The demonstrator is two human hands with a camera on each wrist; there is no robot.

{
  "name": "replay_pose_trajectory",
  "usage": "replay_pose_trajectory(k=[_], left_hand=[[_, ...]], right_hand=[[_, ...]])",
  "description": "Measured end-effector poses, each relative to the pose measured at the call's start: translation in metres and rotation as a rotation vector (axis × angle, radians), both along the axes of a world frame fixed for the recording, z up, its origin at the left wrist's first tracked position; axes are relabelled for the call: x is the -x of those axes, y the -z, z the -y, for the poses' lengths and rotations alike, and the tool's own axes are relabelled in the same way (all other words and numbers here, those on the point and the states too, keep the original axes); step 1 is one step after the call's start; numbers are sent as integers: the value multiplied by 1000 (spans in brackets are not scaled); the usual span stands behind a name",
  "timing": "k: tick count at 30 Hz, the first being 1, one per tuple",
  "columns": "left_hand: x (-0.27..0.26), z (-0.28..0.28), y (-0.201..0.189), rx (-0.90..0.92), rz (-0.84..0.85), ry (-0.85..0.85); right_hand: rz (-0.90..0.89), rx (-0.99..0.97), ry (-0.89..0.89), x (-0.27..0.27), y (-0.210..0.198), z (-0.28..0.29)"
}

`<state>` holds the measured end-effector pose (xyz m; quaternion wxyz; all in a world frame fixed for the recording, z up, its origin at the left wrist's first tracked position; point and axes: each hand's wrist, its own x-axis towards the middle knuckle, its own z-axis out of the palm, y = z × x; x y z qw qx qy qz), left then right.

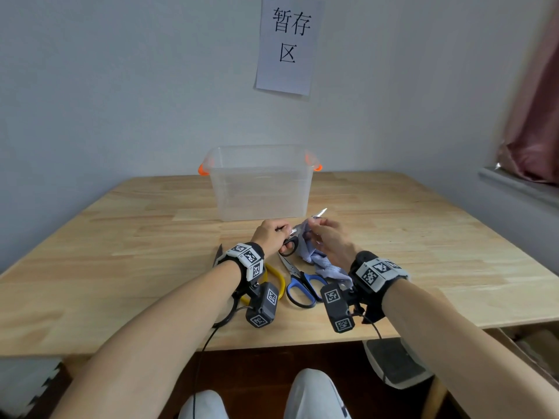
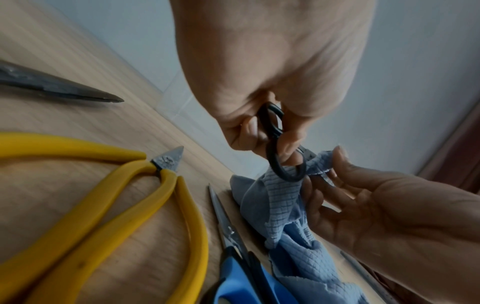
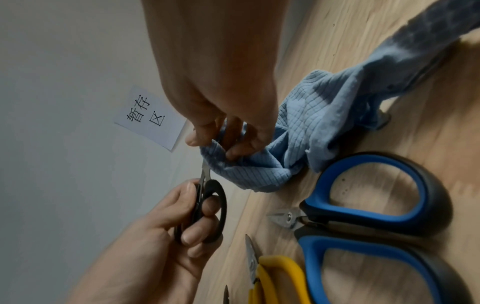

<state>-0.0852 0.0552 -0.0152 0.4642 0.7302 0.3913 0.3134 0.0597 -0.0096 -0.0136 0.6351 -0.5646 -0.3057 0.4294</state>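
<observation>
My left hand [image 1: 273, 235] grips the black handle rings of a small pair of scissors [image 1: 289, 247], fingers curled round the rings [image 2: 272, 160]. Its blades point away toward the bin, and the tip [image 1: 323, 211] sticks out past my right hand. My right hand [image 1: 323, 237] pinches a light blue ribbed cloth [image 1: 325, 266] round the blades, fingertips pressing the fabric [image 3: 233, 152]. The rest of the cloth [image 2: 275, 197] hangs down onto the wooden table [image 1: 121, 252]. The wrapped part of the blades is hidden.
Blue-handled scissors [image 1: 302, 287] and yellow-handled scissors [image 1: 277, 282] lie on the table under my wrists, with a dark pair's blades [image 2: 52, 86] further left. A clear plastic bin [image 1: 260, 182] with orange handles stands behind my hands. A paper sign [image 1: 287, 43] hangs on the wall.
</observation>
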Motion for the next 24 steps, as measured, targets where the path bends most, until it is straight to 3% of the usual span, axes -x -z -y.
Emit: replay_pose_trajectory(k=[10,17,24], left_hand=[[2,2,0,34,24,55],[-1,0,3,43,20,54],[-11,4,-1,67,33,70]], right_hand=[[-81,80,98,7,5,-5],[-42,114,8,1,3,0],[-33,89,211,-8,-2,-1]])
